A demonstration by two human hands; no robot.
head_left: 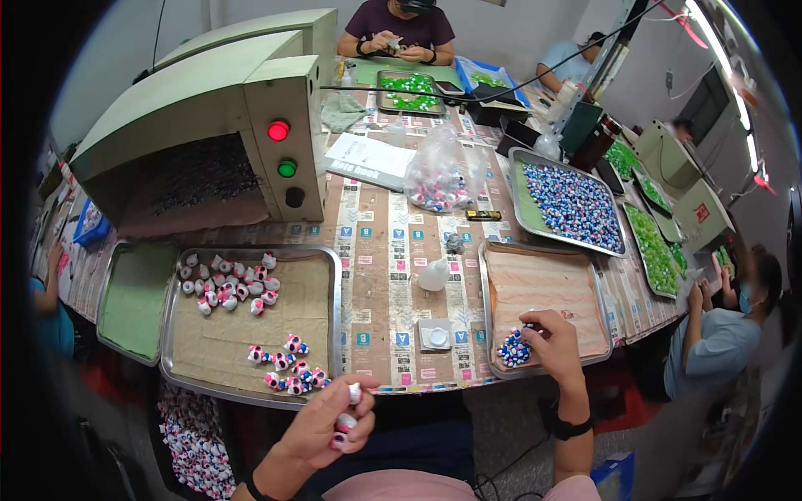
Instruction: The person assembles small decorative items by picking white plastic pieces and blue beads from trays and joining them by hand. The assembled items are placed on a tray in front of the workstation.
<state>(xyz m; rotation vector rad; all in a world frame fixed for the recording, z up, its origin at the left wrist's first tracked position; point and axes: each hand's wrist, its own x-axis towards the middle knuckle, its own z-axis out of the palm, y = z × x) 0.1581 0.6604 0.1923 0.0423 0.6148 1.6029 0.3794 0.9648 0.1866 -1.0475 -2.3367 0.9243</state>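
Observation:
My left hand is raised near my lap below the table edge and pinches a small white and pink piece between its fingertips. My right hand rests on the right metal tray, fingers curled over a small heap of blue and white beads. The left metal tray holds a cluster of white and pink pieces at its far end. Several finished pink and blue pieces lie near its front edge.
A green machine with red and green lamps stands at the back left. A clear bag of pieces, a small white bottle and a small white dish lie mid-table. Trays of blue and green beads sit right. Other people work around the table.

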